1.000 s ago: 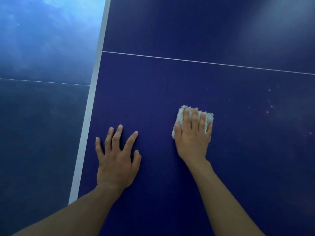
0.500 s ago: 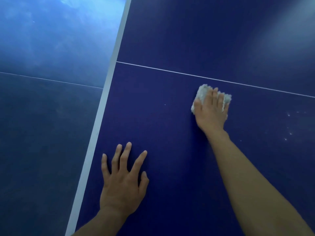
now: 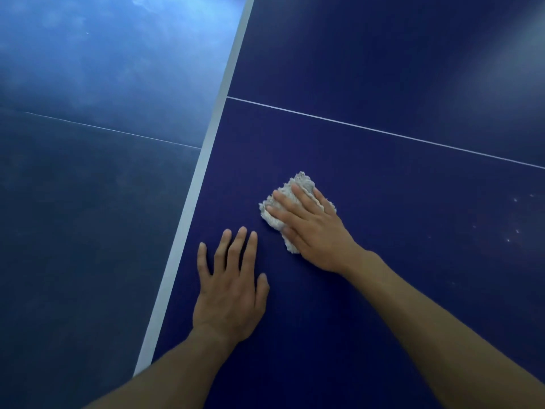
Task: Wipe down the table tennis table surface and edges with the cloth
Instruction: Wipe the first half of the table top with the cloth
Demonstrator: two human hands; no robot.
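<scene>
Forearms of mine reach in from below, both over the blue table (image 3: 383,305). My left hand (image 3: 230,296) lies flat on the surface just inside the white edge band (image 3: 188,231), palm down, holding nothing. It has kept its place since half a second ago, though the fingers now lie closer together. Just beyond it, my right hand (image 3: 312,231) presses the cloth (image 3: 302,181) flat onto the table with straight fingers. They are laid over the cloth, not curled round it, and they point up-left toward the band. Half a second ago that hand and cloth were farther out, close to the thin white line (image 3: 383,132). Now they have come back toward me and leftward, near my left fingertips but apart from them. Pale specks (image 3: 516,231) remain on the surface well to the right (the cloth is nowhere near them). Past the band lies dark floor (image 3: 73,202).
</scene>
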